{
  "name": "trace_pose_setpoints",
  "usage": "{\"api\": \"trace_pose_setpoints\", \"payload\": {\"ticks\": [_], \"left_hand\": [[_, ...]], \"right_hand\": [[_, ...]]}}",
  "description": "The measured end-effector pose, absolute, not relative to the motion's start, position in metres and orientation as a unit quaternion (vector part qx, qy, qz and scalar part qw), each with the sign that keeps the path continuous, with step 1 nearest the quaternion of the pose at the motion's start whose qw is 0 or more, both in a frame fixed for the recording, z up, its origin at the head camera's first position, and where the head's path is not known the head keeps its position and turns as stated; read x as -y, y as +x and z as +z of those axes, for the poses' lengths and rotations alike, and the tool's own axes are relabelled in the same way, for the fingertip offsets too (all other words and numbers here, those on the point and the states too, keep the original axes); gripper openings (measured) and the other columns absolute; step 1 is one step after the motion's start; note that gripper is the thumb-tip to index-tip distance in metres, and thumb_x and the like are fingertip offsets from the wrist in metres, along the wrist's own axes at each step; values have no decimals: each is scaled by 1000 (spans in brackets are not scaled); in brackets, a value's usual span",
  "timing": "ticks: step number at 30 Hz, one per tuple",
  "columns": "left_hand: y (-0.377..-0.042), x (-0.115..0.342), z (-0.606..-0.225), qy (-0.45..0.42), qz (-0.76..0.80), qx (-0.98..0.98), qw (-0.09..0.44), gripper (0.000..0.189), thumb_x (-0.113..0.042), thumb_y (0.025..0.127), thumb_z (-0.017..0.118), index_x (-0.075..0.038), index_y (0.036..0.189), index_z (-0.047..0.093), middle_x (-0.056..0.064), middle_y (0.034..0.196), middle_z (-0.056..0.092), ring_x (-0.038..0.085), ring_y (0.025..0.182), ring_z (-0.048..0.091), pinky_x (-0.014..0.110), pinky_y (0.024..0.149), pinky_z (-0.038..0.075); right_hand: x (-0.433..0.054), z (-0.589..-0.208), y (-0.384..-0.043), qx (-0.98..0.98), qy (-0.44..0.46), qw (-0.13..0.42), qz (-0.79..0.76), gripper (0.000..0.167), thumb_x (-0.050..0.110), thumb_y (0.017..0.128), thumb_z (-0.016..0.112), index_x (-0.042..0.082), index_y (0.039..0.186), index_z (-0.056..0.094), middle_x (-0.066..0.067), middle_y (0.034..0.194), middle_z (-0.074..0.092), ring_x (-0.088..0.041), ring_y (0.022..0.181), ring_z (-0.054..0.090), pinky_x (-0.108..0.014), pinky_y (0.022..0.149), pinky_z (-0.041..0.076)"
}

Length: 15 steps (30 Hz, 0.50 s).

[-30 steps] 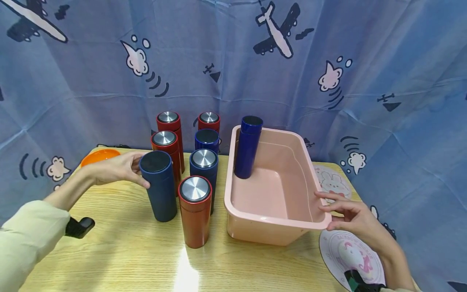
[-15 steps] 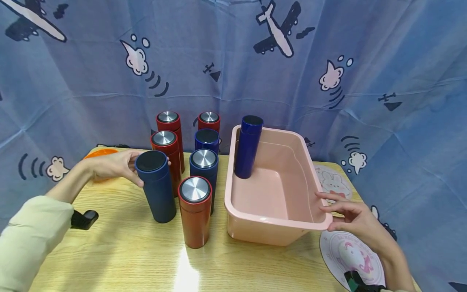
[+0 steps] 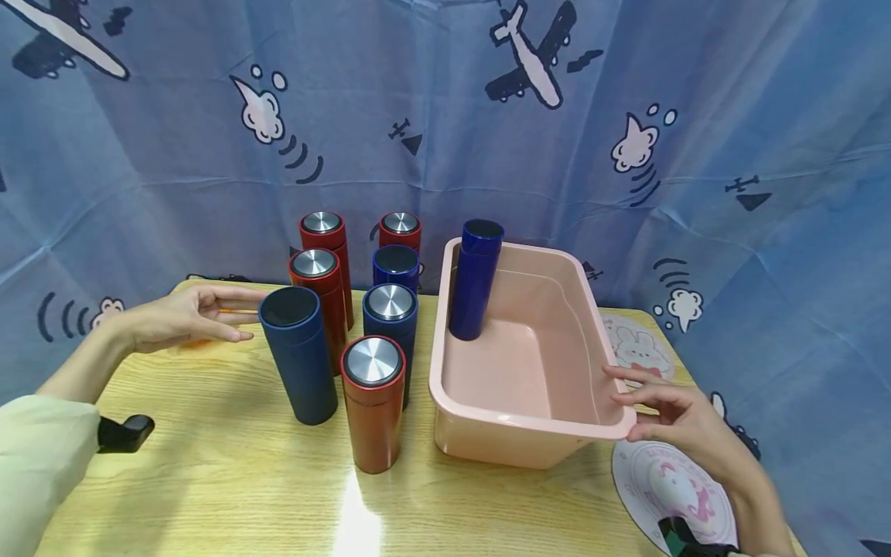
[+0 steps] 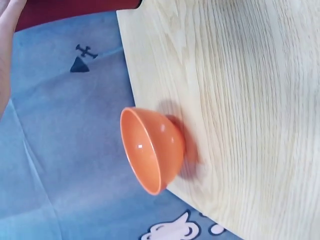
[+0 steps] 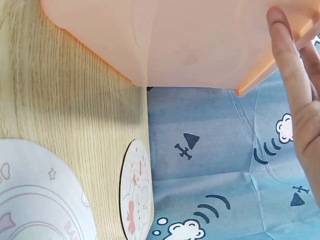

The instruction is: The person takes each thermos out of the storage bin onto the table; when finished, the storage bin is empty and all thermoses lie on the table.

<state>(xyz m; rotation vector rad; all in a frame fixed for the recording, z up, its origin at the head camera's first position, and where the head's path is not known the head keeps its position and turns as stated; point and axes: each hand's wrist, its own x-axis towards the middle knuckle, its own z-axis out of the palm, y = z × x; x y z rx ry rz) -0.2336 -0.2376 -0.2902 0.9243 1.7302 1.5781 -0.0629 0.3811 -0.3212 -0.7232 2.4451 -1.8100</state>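
My left hand [image 3: 191, 316] is just left of a dark blue thermos [image 3: 301, 360] with a black lid, its fingers extended and holding nothing. That thermos stands upright on the table. My right hand [image 3: 685, 422] pinches the right front rim of a pink plastic tub [image 3: 515, 429], fingers over the inside and thumb outside; the right wrist view shows the thumb [image 5: 285, 45] against the outer wall. Inside the tub, a glossy blue thermos [image 3: 476, 282] leans at the left back. Beside the tub stand a copper-red thermos [image 3: 373, 410] and a blue one [image 3: 391, 329] with a silver lid.
Further back are red thermoses [image 3: 316, 298] and another blue thermos [image 3: 395, 267]. An orange bowl [image 4: 160, 150] sits near the table's far left edge, mostly behind my left hand in the head view. Two round printed mats [image 3: 671, 487] lie right of the tub. A blue curtain [image 3: 348, 116] hangs behind.
My left hand has let go of the dark blue thermos and drawn back to the left. The thermos first shifted slightly left, then stayed put. My right hand keeps its grip on the tub.
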Motion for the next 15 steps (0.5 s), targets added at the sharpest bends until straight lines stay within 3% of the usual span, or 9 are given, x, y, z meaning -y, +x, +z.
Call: {"api": "trace_pose_setpoints", "payload": {"ticks": [2, 5, 10, 15], "left_hand": [[-231, 241, -289, 349, 594, -665, 287, 55, 15, 91, 50, -8, 141, 47, -4, 137, 54, 10, 125, 51, 30, 96, 47], [-227, 247, -286, 348, 587, -682, 264, 53, 14, 92, 48, -2, 142, 42, -4, 139, 52, 10, 126, 50, 30, 95, 48], [-215, 255, -281, 320, 561, -736, 204, 50, 11, 93, 50, -2, 141, 44, -6, 139, 52, 7, 122, 53, 27, 91, 51], [-197, 251, -273, 275, 533, -790, 124, 47, 6, 93, 56, -4, 139, 48, -9, 133, 58, 8, 116, 58, 21, 88, 51]], "right_hand": [[-382, -322, -62, -779, -232, 9, -583, 40, -19, 77, 65, -8, 116, 63, 4, 140, 52, -1, 135, 28, -23, 75, 56], [-382, -322, -62, -780, -226, 10, -584, 41, -19, 77, 65, -8, 116, 63, 5, 140, 51, -1, 136, 25, -22, 75, 56], [-382, -322, -62, -783, -221, 11, -582, 40, -19, 78, 65, -8, 117, 63, 6, 140, 52, 2, 136, 24, -23, 75, 56], [-382, -322, -63, -785, -224, 6, -577, 40, -19, 78, 65, -9, 116, 63, 5, 139, 52, -3, 130, 37, -20, 68, 56]]}}
